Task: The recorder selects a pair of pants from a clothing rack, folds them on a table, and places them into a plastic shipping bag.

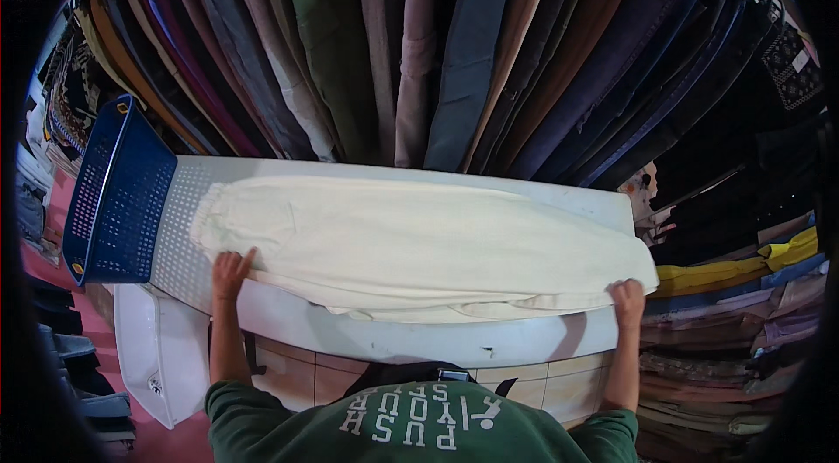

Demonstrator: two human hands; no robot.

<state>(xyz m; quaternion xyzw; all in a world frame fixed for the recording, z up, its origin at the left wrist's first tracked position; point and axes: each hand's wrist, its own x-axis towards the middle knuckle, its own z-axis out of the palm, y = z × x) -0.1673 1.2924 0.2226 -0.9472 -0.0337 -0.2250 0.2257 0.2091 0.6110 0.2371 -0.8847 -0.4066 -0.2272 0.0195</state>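
A cream garment (419, 237), which looks like trousers folded lengthwise, lies stretched along a white table (419, 338). Its gathered elastic waist is at the left end, with a pocket-like seam close by. My left hand (231, 272) grips the near edge just below the waist, index finger extended over the cloth. At the far right, my right hand (627, 300) has hold of the near corner of the narrower end, which hangs slightly past the table's edge. Loose layers and small creases run along the near side. The garment's underside is hidden.
A blue plastic basket (124, 201) stands at the table's left end, where the surface is perforated. Below it is a white plastic tub (141, 345). Hanging trousers (328, 57) line the far side. Stacks of folded clothes (708, 358) fill the right.
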